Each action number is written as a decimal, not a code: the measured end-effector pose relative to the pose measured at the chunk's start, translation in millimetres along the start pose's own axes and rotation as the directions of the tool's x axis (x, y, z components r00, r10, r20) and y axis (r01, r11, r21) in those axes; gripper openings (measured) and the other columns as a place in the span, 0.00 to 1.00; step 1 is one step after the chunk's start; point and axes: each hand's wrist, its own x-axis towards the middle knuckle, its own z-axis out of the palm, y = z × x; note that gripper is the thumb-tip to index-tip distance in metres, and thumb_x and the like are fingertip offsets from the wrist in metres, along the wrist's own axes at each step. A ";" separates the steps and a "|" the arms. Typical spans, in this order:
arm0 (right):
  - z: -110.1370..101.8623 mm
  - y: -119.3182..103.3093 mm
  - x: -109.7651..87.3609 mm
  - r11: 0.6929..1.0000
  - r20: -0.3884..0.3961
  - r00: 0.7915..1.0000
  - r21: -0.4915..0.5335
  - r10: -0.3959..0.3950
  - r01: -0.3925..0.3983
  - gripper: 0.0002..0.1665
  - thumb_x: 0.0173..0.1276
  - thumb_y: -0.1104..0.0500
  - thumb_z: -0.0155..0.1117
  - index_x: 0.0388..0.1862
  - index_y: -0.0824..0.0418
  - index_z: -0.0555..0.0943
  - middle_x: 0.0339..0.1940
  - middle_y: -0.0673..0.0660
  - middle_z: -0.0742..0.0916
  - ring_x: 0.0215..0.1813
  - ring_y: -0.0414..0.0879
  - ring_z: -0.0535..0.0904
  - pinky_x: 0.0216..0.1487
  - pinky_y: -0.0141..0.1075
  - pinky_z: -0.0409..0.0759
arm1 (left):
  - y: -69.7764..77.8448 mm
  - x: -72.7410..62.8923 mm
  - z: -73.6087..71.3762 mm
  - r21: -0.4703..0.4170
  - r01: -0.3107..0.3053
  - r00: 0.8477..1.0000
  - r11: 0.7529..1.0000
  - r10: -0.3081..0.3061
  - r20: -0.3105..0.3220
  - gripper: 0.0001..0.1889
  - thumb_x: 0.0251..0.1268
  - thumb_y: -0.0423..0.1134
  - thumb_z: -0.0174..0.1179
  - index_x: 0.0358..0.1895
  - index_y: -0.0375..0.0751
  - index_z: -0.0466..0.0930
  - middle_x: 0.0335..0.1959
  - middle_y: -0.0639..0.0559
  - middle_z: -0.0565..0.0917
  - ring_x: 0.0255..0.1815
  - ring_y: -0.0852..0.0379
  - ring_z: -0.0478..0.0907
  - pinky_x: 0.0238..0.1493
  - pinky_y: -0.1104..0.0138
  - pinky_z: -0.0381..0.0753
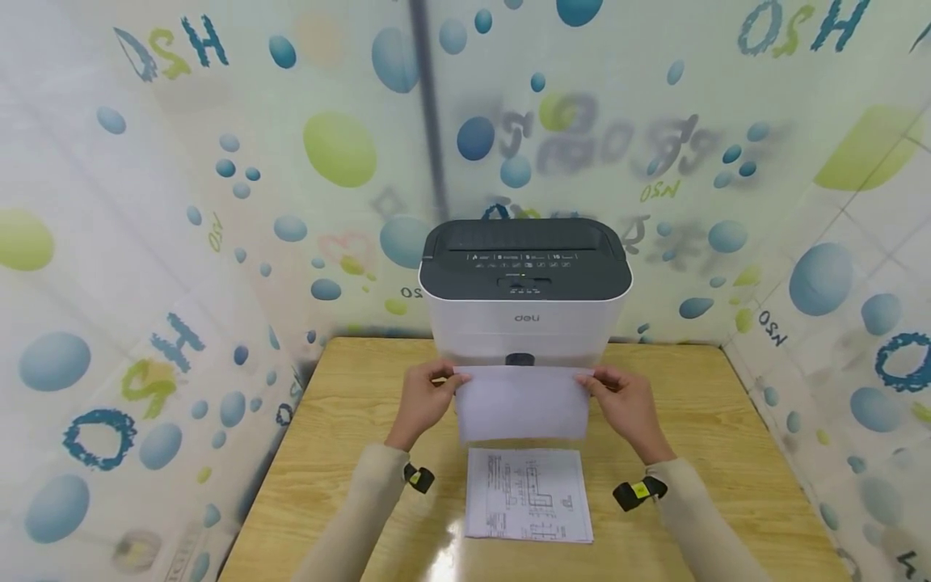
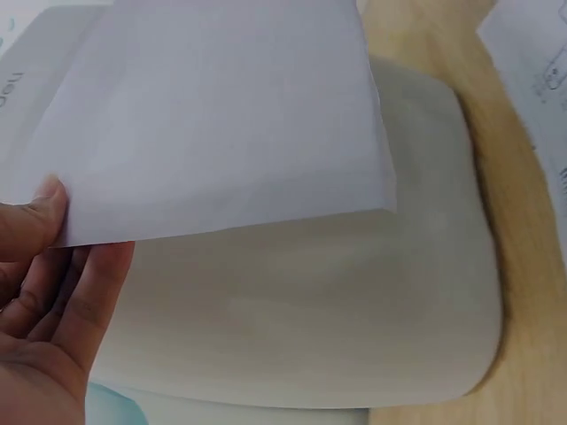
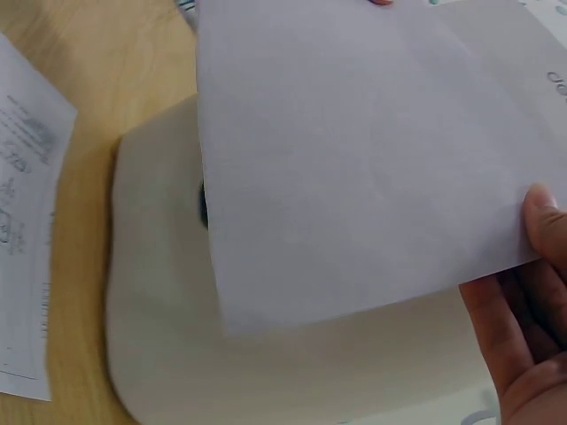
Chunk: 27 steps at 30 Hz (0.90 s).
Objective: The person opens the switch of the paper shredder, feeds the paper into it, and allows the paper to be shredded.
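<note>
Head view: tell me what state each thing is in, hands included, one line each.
Shredder, upright on the table
Sheet, whole, blank on the side in view, held up before the shredder
Printed paper, flat on the table, drawing side up
Left hand, pinches the sheet's upper left corner
Right hand, pinches its upper right corner

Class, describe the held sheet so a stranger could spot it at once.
Find the deli machine on the wooden table. In front of it, the left hand and right hand pinch the sheet near its top corners. Its visible face is blank, unlike the printed paper lying flat.
</note>
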 end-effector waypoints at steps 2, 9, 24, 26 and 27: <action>-3.3 -6.6 3.4 1.000 -0.014 1.000 -0.003 -0.014 0.014 0.07 0.67 0.59 0.74 0.38 0.63 0.91 0.32 0.60 0.91 0.31 0.35 0.82 0.31 0.27 0.79 | 6.4 4.0 -3.0 -0.001 -0.014 1.000 1.000 0.014 -0.010 0.07 0.61 0.33 0.74 0.27 0.43 0.86 0.28 0.49 0.87 0.34 0.56 0.87 0.36 0.67 0.87; -14.7 -27.3 11.3 0.999 -0.065 0.998 -0.040 -0.024 0.022 0.08 0.65 0.56 0.76 0.36 0.60 0.91 0.31 0.58 0.91 0.30 0.30 0.80 0.30 0.26 0.77 | 27.3 19.2 -10.4 0.014 -0.055 0.998 0.998 0.055 -0.030 0.06 0.60 0.34 0.74 0.28 0.42 0.87 0.28 0.49 0.88 0.32 0.62 0.83 0.35 0.70 0.85; -41.3 -70.8 30.6 0.985 -0.106 0.980 0.012 -0.167 0.169 0.06 0.65 0.59 0.76 0.33 0.61 0.89 0.28 0.46 0.89 0.32 0.28 0.82 0.32 0.23 0.78 | 73.2 48.6 -32.6 0.039 -0.249 0.967 0.968 0.250 -0.037 0.02 0.62 0.33 0.73 0.35 0.42 0.89 0.24 0.51 0.85 0.27 0.63 0.81 0.29 0.71 0.82; -46.0 -78.3 32.7 0.982 -0.110 0.977 0.022 -0.184 0.188 0.06 0.65 0.60 0.76 0.32 0.61 0.89 0.28 0.45 0.89 0.32 0.29 0.83 0.32 0.23 0.78 | 81.1 51.2 -35.2 0.028 -0.250 0.967 0.968 0.251 -0.037 0.02 0.62 0.32 0.73 0.35 0.42 0.89 0.26 0.50 0.86 0.28 0.61 0.82 0.30 0.70 0.84; -48.2 -82.2 33.9 0.980 -0.112 0.975 0.031 -0.191 0.195 0.06 0.65 0.60 0.76 0.32 0.62 0.89 0.28 0.44 0.89 0.31 0.30 0.83 0.32 0.23 0.78 | 85.0 52.7 -36.5 0.022 -0.253 0.967 0.967 0.254 -0.037 0.02 0.62 0.32 0.72 0.35 0.41 0.89 0.26 0.49 0.86 0.28 0.60 0.83 0.31 0.69 0.85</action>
